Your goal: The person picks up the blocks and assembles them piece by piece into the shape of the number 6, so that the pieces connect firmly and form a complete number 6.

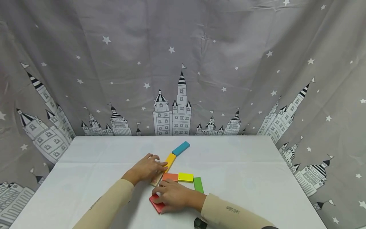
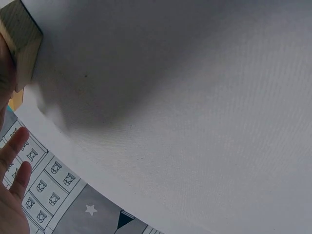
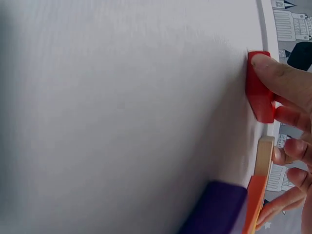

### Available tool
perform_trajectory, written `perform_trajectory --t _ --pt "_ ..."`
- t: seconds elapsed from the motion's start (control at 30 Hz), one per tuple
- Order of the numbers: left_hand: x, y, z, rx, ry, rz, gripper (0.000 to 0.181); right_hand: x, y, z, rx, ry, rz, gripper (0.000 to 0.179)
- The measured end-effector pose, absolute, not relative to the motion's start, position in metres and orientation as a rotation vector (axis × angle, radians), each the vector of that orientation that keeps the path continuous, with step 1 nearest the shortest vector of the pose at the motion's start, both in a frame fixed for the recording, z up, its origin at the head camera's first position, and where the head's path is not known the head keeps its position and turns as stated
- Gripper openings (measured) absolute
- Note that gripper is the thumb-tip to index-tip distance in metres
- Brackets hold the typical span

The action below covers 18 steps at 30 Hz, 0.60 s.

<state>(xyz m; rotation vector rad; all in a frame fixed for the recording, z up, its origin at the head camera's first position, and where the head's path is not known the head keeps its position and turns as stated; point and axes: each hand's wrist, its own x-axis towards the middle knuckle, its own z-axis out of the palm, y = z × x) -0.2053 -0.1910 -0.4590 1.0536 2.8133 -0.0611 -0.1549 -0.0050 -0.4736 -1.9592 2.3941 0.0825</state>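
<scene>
In the head view my left hand pinches a plain wooden block, with a finger reaching over the amber block beyond it. The wooden block shows its end face in the left wrist view. My right hand grips a red block at the near end of the line, thumb on one side. An orange block lies beside the wooden one. Close to the right wrist camera is a purple block, hidden by the right hand in the head view.
A blue block continues the line past the amber block. Right of the orange block lie a yellow block and a tilted green block. A dark cylinder shows by the right forearm. A grey castle-print curtain hangs behind the white table.
</scene>
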Motion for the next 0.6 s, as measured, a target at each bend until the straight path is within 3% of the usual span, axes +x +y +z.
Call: perform_trajectory --t 0.4,0.6 --pt "-0.206 -0.19 -0.46 1.04 2.799 -0.071 0.057 -0.147 -0.016 -0.48 -1.824 2.54 0.016 0.04" --pt "-0.207 -0.19 -0.461 1.007 2.793 -0.105 0.05 -0.145 -0.02 -0.482 -1.743 2.578 -0.039 0.041"
